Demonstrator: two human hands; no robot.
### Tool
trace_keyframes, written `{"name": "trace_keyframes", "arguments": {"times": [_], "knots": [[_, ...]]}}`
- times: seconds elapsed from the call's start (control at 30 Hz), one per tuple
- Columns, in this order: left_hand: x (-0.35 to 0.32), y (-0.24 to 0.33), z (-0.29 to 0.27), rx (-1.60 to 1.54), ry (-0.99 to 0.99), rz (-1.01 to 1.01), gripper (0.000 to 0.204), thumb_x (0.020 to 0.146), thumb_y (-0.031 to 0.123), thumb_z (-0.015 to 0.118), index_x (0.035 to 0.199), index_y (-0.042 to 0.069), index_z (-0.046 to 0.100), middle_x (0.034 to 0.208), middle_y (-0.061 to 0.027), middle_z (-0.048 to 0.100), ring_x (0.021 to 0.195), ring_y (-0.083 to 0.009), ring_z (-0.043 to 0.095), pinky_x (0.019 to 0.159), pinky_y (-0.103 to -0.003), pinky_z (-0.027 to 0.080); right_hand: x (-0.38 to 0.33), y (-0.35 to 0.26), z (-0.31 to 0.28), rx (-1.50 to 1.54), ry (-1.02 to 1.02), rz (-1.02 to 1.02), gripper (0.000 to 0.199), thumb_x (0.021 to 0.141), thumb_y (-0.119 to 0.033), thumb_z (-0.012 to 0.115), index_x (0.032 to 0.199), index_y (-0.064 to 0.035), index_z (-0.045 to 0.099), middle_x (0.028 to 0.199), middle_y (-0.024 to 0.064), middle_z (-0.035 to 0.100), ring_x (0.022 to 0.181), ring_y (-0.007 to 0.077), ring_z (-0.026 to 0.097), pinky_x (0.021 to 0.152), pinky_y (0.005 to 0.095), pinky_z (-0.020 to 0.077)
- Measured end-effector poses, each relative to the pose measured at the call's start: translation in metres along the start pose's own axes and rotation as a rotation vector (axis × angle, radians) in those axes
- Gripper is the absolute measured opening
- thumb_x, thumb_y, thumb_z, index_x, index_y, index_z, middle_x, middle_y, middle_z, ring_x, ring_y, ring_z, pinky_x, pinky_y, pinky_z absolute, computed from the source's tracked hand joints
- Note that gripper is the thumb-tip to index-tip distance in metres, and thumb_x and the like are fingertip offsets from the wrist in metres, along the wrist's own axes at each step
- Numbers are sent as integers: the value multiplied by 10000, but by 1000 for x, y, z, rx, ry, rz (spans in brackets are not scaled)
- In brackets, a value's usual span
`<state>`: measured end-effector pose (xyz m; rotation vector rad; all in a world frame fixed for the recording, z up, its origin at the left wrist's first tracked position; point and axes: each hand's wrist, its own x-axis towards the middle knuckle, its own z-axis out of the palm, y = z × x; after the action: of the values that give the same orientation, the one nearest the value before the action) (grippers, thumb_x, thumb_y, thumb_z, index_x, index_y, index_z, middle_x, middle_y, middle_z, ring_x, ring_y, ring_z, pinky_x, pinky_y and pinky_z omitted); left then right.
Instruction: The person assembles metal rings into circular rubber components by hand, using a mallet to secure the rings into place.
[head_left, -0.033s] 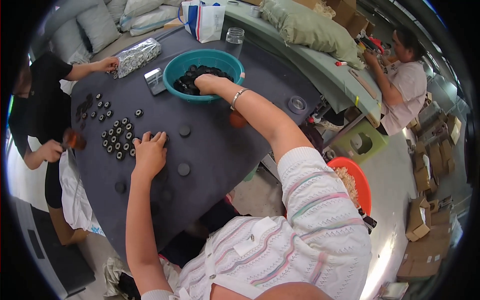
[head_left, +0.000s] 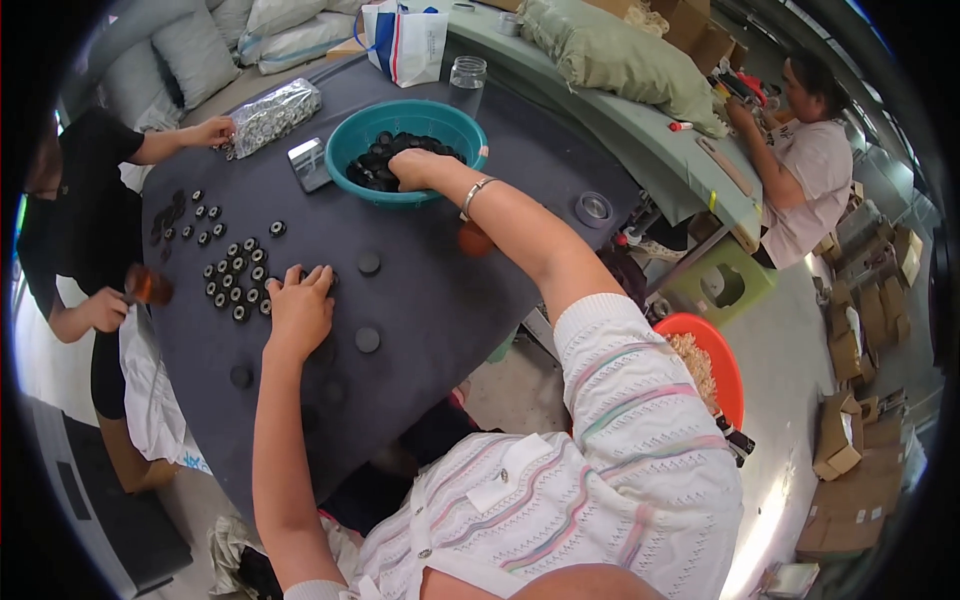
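My right hand [head_left: 412,168] reaches into a teal plastic bowl [head_left: 362,190] of black round pieces [head_left: 425,146]; its fingers are hidden among them. My left hand [head_left: 300,315] lies on the dark-covered table [head_left: 440,315] with its fingers spread, at the right edge of a cluster of black discs with pale ringed centres [head_left: 236,279]. Part of a black piece shows by its fingertips. Plain black discs [head_left: 368,340] lie singly to the right of this hand. Under my right forearm sits an orange-brown round object [head_left: 474,238].
A phone [head_left: 309,165], a clear bag of small shiny parts [head_left: 278,115], a glass jar [head_left: 467,82] and a tape roll [head_left: 593,208] rest on the table. At left, another person holds an amber-headed mallet [head_left: 148,285]. A red basin [head_left: 735,380] stands right of me.
The other person's mallet at left has shifted slightly and looks less blurred. My hands have not visibly moved.
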<state>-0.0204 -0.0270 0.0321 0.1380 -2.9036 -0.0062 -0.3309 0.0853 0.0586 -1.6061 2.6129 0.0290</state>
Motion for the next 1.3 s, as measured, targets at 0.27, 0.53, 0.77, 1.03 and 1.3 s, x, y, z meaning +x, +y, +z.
{"name": "trace_keyframes", "arguments": {"times": [0.27, 0.53, 0.77, 1.03, 1.3], "knots": [[-8, -8, 12, -17, 14, -30, 476, 816, 174, 643, 1274, 83, 550, 1289, -60, 586, 1229, -332, 475, 970, -529, 337, -55, -41, -24, 456, 514, -117, 335, 699, -170, 686, 998, -20, 686, 885, 176, 668, 837, 288, 650, 758, 360, 508], [4, -6, 20, 5, -23, -22, 439, 870, 237, 583, 1295, 150, 523, 1308, -9, 565, 1258, -318, 451, 962, -638, 303, -160, -82, 31, 814, 230, -49, 327, 738, -113, 716, 1024, 5, 611, 758, 70, 595, 706, 133, 571, 668, 284, 481], [-7, -15, 28, -6, -28, -82, 439, 882, 243, 576, 1315, 194, 532, 1335, 22, 552, 1299, -303, 415, 980, -633, 271, -174, -90, 46, 198, 330, -240, 336, 765, -81, 691, 1088, -11, 630, 991, 144, 619, 867, 323, 615, 795, 380, 505], [-21, -16, 14, -24, 108, -146, 469, 878, 240, 594, 1338, 194, 510, 1388, -32, 508, 1321, -328, 390, 1028, -555, 283, -143, -104, 18, 276, 136, -307, 342, 757, -58, 688, 1083, 14, 612, 910, 150, 557, 801, 307, 588, 738, 369, 488], [-83, -33, -10, -210, 802, -340, 233, 815, 130, 650, 1039, 81, 692, 1114, -94, 664, 1139, -309, 566, 946, -400, 445, -70, -159, 10, 317, 134, -468, 357, 783, -52, 678, 1123, 11, 589, 916, 137, 577, 783, 284, 593, 723, 348, 489]]}}
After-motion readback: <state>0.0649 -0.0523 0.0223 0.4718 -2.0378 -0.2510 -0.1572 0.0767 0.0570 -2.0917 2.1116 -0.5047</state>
